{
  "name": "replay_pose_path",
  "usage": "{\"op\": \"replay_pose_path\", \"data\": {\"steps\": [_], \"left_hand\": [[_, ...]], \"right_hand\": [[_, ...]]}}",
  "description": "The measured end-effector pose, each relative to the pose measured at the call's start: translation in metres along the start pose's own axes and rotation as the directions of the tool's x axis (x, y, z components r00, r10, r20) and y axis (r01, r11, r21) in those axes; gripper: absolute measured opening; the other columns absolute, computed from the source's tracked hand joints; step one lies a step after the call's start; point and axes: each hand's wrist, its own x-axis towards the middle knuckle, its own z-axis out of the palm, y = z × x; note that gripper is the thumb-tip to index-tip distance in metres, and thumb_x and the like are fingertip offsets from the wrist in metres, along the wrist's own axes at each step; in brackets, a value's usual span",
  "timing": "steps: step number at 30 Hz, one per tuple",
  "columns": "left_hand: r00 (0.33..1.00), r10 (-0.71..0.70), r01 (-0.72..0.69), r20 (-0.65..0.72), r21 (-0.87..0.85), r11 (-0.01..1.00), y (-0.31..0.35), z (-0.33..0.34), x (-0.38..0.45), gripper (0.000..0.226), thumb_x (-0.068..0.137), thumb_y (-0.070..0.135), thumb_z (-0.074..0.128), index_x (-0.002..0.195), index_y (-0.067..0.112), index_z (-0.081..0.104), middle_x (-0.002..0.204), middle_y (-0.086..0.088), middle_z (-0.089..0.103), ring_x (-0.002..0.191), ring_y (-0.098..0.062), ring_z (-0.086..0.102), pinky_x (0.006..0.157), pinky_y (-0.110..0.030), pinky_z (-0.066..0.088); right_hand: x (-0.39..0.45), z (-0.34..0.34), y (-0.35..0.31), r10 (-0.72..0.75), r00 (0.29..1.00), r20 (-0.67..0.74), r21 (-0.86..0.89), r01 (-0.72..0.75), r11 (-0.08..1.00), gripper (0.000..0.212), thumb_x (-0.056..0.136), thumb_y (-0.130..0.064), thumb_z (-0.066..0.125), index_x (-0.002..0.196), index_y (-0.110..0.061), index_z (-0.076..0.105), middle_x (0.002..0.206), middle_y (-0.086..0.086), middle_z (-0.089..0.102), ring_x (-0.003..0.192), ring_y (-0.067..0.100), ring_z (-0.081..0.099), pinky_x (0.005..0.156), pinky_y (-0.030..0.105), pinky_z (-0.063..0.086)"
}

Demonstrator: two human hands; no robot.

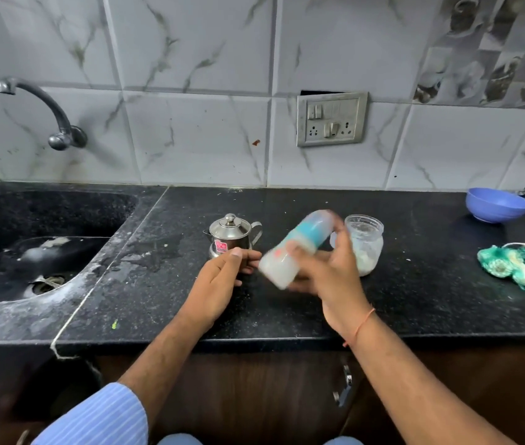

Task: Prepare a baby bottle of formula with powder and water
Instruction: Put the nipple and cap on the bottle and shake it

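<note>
Bottle [296, 248] held tilted over counter [415, 300] by right hand [332, 268], capped, milky inside; blurred. Left hand [219, 281] loosely curled, nothing held. Filling judged done; mixing, setting down left.

White marble-veined wall tiles [197, 130] behind a black speckled countertop [415, 284], sink [30, 252] at left.
</note>
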Motion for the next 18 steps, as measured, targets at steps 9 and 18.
{"op": "replay_pose_path", "data": {"steps": [9, 18], "left_hand": [[0.999, 0.039, -0.039, 0.003, 0.029, 0.999, 0.000, 0.002, -0.001, 0.052, 0.107, 0.053, 0.037, 0.117, 0.030, 0.082, 0.114, 0.006, 0.084, 0.108, -0.012, 0.076, 0.090, -0.038, 0.054], [1.000, 0.030, -0.030, 0.010, 0.023, 0.999, 0.004, 0.004, -0.005, 0.050, 0.107, 0.051, 0.038, 0.116, 0.029, 0.083, 0.111, 0.007, 0.085, 0.106, -0.009, 0.076, 0.091, -0.042, 0.053]], "right_hand": [[0.006, -0.004, -0.008, -0.036, 0.991, -0.130, 0.194, 0.061, 0.979, 0.076, 0.090, -0.011, 0.082, 0.146, -0.043, 0.040, 0.122, 0.012, 0.073, 0.108, 0.035, 0.077, 0.071, 0.057, 0.065], [0.002, 0.001, -0.005, -0.021, 1.000, 0.000, 0.030, 0.021, 0.999, 0.082, 0.088, -0.011, 0.085, 0.146, -0.047, 0.040, 0.122, 0.015, 0.074, 0.105, 0.037, 0.078, 0.070, 0.059, 0.065]]}}
